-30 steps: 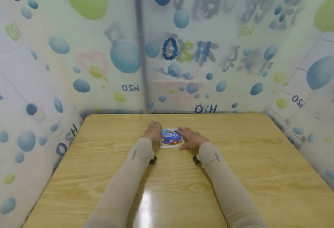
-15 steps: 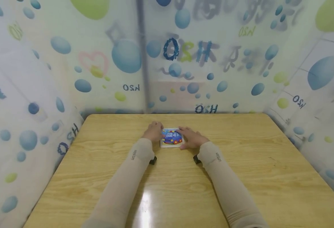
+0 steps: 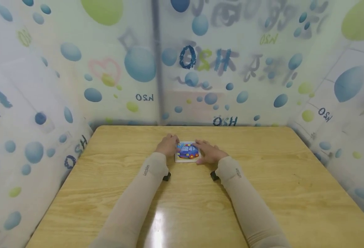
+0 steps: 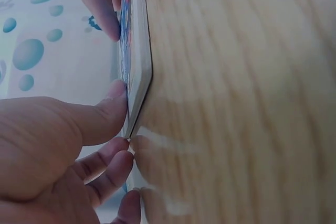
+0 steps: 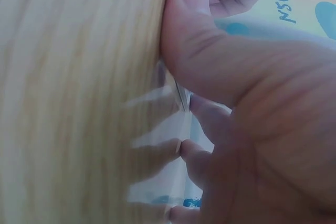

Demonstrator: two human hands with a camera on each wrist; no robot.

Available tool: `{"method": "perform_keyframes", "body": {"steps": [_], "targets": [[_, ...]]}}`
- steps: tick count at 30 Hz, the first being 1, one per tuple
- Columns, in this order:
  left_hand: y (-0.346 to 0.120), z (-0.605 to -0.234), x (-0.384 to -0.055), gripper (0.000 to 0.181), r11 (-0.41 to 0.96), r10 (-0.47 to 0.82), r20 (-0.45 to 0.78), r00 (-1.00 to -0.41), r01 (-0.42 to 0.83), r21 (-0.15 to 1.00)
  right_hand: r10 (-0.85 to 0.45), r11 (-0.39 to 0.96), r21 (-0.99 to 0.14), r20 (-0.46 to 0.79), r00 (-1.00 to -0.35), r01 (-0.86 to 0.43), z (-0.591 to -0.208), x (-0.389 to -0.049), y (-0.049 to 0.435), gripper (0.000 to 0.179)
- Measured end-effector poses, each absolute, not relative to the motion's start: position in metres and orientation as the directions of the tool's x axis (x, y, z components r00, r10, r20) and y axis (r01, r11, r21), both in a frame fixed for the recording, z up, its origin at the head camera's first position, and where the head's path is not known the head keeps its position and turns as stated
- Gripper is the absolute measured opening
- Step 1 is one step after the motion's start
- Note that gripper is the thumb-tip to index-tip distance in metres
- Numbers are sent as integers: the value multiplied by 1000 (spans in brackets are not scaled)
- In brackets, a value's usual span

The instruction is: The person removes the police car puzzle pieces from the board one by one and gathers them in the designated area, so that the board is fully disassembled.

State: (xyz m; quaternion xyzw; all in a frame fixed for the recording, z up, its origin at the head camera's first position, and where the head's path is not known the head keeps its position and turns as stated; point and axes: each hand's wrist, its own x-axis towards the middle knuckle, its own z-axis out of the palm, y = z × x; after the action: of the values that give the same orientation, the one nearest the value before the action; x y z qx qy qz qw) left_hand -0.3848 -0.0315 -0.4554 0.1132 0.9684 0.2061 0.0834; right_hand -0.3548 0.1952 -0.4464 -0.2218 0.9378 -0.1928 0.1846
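A small flat picture board (image 3: pixel 188 151) with a white border and a blue cartoon car lies on the table, toward its far side. At its left edge is my left hand (image 3: pixel 168 145); the thumb (image 4: pixel 113 108) presses on the face near the corner while the curled fingers (image 4: pixel 113 174) meet the edge and the tabletop. My right hand (image 3: pixel 212 153) holds the right side, its thumb (image 5: pixel 184 40) low by the near corner and a finger reaching over the far part of the picture. The right fingertips on the board are partly hidden in the right wrist view.
The board rests on a wooden table (image 3: pixel 188 210) with a glossy top. Behind it and at both sides hang pale sheets (image 3: pixel 250 79) printed with blue and green drops. Dark wrist devices (image 3: pixel 167 176) show under both beige sleeves (image 3: pixel 132 203).
The head view has shifted slightly. Both hands keep nearly the same places at the sides of the picture board, which stays flat on the table.
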Motion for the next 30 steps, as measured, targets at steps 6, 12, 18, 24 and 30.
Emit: {"method": "perform_keyframes", "body": {"steps": [6, 12, 18, 24, 30], "targets": [[-32, -462, -386, 40, 888, 270, -82, -959, 215, 405, -477, 835, -434, -266, -838, -337, -448, -354, 194, 84], [-34, -460, -387, 35, 881, 264, -77, -962, 208, 426, -483, 831, -437, -261, -835, -344, -446, -354, 192, 85], [-35, -457, -386, 32, 864, 275, -94, -957, 203, 460, -482, 835, -426, -266, -835, -347, -447, -355, 192, 85], [-35, -455, -389, 33, 866, 305, -57, -951, 252, 432, -481, 844, -399, -264, -836, -359, -443, -356, 191, 84], [-33, -455, -391, 34, 880, 361, -24, -932, 333, 338, -476, 845, -408, -275, -835, -347, -443, -355, 190, 85]]}}
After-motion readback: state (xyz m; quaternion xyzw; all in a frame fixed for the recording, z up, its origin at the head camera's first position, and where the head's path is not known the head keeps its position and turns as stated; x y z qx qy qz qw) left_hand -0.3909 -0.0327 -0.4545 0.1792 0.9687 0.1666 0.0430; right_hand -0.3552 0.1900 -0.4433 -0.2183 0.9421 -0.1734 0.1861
